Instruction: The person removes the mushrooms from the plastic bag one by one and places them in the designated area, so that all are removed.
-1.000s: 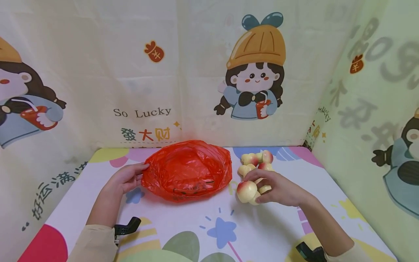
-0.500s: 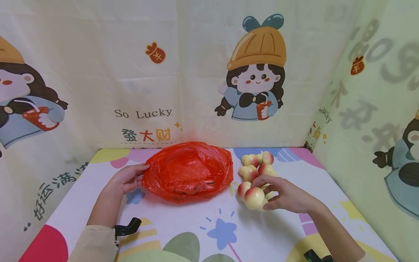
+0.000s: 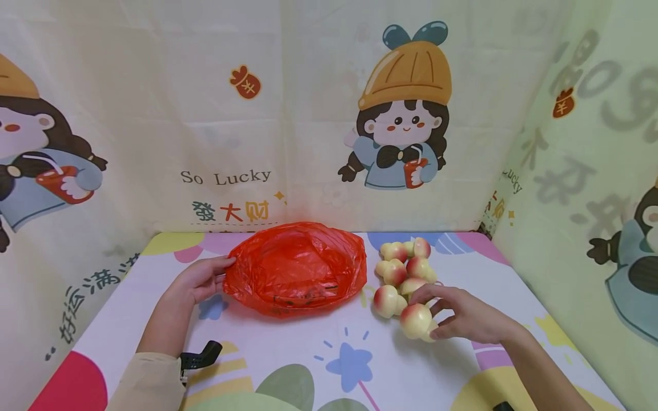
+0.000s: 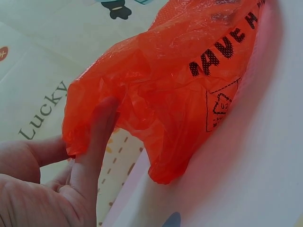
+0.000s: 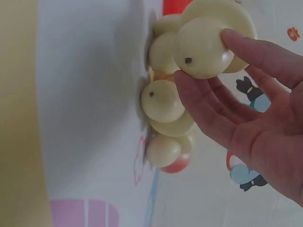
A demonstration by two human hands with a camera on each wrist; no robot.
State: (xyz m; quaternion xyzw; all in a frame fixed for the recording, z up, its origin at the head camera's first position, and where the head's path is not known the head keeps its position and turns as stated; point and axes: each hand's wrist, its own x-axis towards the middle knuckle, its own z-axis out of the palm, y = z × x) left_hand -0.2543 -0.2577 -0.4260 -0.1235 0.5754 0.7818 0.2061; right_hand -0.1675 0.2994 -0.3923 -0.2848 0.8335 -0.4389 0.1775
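Note:
A red plastic bag (image 3: 295, 274) stands on the table with its wide mouth facing me. My left hand (image 3: 203, 279) pinches the bag's left rim; in the left wrist view a finger shows through the red film. To the bag's right, my right hand (image 3: 460, 314) holds a cream gourd (image 3: 415, 321) with a red blush between thumb and fingers. The right wrist view shows this gourd (image 5: 203, 47) by its smaller bulb, with a dark stem spot. Another gourd (image 3: 386, 301) lies just left of the held one.
Several more gourds (image 3: 393, 272) lie clustered behind the right hand, beside the bag. The table (image 3: 288, 348) wears a printed pastel cover. A patterned curtain (image 3: 308, 114) closes off the back, and another stands along the right side.
My right hand has moved right and nearer to me with the gourd, uncovering the gourd on its left and others behind. My left hand and the bag stay where they were.

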